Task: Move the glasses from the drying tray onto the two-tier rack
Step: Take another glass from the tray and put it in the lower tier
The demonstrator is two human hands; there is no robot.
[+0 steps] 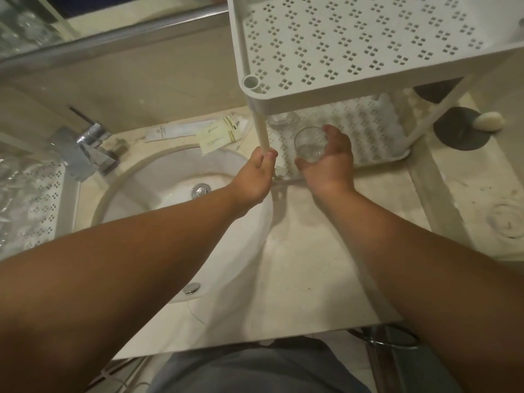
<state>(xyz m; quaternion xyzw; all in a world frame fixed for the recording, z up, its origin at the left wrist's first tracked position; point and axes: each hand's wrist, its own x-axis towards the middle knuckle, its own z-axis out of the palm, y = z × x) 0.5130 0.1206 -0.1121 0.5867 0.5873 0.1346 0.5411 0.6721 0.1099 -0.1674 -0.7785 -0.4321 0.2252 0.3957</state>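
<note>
A white two-tier rack with perforated shelves stands on the counter right of the sink. My left hand grips the rack's front left leg. My right hand holds a clear glass, upright, just above the front of the lower shelf. Another clear glass stands on the lower shelf behind the leg, partly hidden by the upper shelf. At the left edge, a white perforated tray with blurred glassware shows in the mirror.
A round white sink with a chrome tap lies to the left. Paper sachets rest behind the sink. A dark round dish with soap sits at the right, and a metal bin stands below the counter.
</note>
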